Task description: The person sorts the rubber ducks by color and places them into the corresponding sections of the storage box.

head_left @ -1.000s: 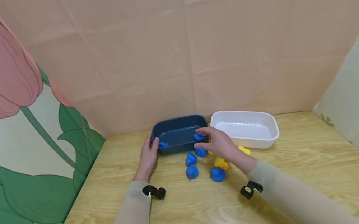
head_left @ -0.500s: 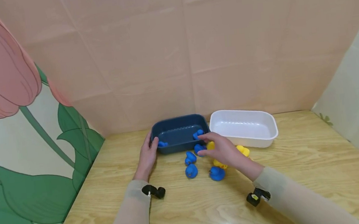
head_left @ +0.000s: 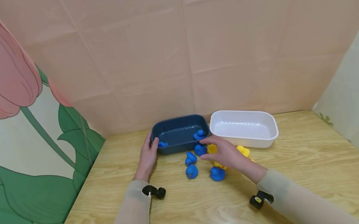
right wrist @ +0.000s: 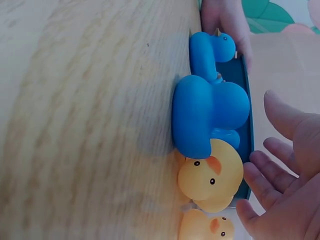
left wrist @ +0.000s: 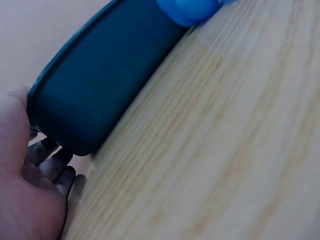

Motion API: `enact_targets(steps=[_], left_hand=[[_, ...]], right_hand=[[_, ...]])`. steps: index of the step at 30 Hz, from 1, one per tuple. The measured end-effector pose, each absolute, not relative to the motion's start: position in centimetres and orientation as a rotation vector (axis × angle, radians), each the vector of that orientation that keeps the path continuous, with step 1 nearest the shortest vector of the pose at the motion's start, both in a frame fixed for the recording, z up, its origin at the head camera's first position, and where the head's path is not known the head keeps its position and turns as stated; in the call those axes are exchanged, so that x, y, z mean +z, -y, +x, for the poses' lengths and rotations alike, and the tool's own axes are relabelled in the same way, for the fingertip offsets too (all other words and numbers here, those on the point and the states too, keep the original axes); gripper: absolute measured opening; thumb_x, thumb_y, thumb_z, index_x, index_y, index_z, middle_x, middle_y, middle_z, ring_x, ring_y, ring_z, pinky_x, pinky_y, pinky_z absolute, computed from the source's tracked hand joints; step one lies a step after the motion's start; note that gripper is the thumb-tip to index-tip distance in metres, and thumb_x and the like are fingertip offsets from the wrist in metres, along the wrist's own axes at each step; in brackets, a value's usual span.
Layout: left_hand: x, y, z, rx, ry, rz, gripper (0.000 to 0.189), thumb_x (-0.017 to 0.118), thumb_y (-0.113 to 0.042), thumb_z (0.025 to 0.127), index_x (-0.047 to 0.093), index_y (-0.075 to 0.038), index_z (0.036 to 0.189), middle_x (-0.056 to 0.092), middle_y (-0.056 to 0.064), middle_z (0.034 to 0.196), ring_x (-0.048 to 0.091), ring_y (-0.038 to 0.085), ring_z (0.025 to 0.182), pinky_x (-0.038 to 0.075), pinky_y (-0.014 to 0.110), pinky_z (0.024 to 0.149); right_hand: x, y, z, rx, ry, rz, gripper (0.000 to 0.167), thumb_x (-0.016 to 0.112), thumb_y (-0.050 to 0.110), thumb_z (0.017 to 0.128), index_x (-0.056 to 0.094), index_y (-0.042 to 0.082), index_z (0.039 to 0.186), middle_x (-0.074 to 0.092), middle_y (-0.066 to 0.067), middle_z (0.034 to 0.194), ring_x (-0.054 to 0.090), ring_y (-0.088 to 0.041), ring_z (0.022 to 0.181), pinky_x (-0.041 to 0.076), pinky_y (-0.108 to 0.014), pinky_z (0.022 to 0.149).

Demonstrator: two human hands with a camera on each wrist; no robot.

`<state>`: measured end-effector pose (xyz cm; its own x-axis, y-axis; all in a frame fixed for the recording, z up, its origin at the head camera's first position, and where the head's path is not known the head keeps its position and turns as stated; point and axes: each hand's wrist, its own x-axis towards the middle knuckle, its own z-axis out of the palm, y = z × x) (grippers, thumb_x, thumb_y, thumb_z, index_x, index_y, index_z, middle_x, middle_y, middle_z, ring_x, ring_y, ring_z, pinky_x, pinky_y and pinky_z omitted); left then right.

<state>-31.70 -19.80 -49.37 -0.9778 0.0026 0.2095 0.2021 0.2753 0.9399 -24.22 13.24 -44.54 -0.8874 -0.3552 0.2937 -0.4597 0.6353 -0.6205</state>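
My left hand (head_left: pixel 147 158) holds the left end of a navy rectangular basin (head_left: pixel 179 148), thumb at the rim and fingers along the outside. Two blue rubber ducks lie inside it: one duck (head_left: pixel 199 135) at the right end, another (head_left: pixel 162 144) at the left. My right hand (head_left: pixel 223 152) hovers just before the basin's front right corner, thumb and fingers spread with nothing between them. Right by its fingertips is a blue duck (head_left: pixel 200 150) on the table. Yellow rubber ducks (head_left: pixel 212 149) sit partly hidden under this hand; the right wrist view shows two yellow duck faces (right wrist: pixel 205 175).
A white basin (head_left: pixel 244 124) stands to the right of the navy one. More blue ducks lie on the wooden table: one (head_left: pixel 190 158), one (head_left: pixel 191 171) nearer, and one (head_left: pixel 217 173) below the right hand. A beige sheet (head_left: pixel 190 53) hangs behind the basins.
My right hand has let go of a blue duck inside the navy basin's right end and drawn back down and right, over the front ducks. The left hand stays at the basin.
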Motion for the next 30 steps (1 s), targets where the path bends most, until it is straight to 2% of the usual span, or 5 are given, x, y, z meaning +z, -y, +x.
enact_targets(steps=[10,18,24,28,30], left_hand=[[-49.6,19.8,-31.9,-1.810,2.363,-0.186,0.073,0.052,-0.049,0.118,0.028,-0.013,0.176,0.032,0.008,0.179,0.030,0.027,0.164,0.025,0.046,0.133],[-49.3,19.9,-31.7,-1.832,2.362,-0.179,0.068,0.051,-0.041,0.119,0.027,-0.013,0.177,0.030,0.010,0.179,0.027,0.030,0.165,0.022,0.049,0.134],[-49.6,19.9,-31.9,-1.780,2.374,-0.188,0.071,0.052,-0.045,0.118,0.029,-0.011,0.176,0.033,0.010,0.178,0.031,0.029,0.164,0.026,0.047,0.133],[-49.6,19.9,-32.0,-1.778,2.372,-0.189,0.066,0.052,-0.037,0.120,0.029,-0.010,0.176,0.034,0.011,0.178,0.031,0.030,0.164,0.026,0.048,0.133],[-49.6,19.9,-32.0,-1.782,2.370,-0.191,0.066,0.051,-0.037,0.120,0.029,-0.011,0.176,0.034,0.011,0.178,0.031,0.030,0.164,0.026,0.048,0.133]], right_hand=[[-45.2,-13.3,-24.4,1.156,2.750,0.681,0.056,0.088,0.022,0.098,0.069,0.004,0.148,0.067,-0.016,0.149,0.057,-0.044,0.142,0.045,-0.064,0.118],[-45.6,-13.3,-24.9,1.193,2.784,0.704,0.061,0.087,0.024,0.099,0.066,0.006,0.153,0.064,-0.015,0.154,0.054,-0.044,0.146,0.043,-0.065,0.120],[-45.7,-13.1,-25.1,1.138,2.787,0.739,0.064,0.089,0.025,0.097,0.065,0.006,0.154,0.064,-0.016,0.153,0.059,-0.042,0.138,0.047,-0.062,0.117],[-45.8,-13.1,-25.3,1.088,2.774,0.771,0.063,0.089,0.024,0.097,0.066,0.005,0.153,0.066,-0.015,0.150,0.062,-0.040,0.131,0.051,-0.060,0.113],[-45.9,-13.0,-25.4,1.077,2.767,0.783,0.063,0.089,0.024,0.097,0.067,0.005,0.152,0.068,-0.014,0.149,0.063,-0.038,0.128,0.051,-0.058,0.112]])
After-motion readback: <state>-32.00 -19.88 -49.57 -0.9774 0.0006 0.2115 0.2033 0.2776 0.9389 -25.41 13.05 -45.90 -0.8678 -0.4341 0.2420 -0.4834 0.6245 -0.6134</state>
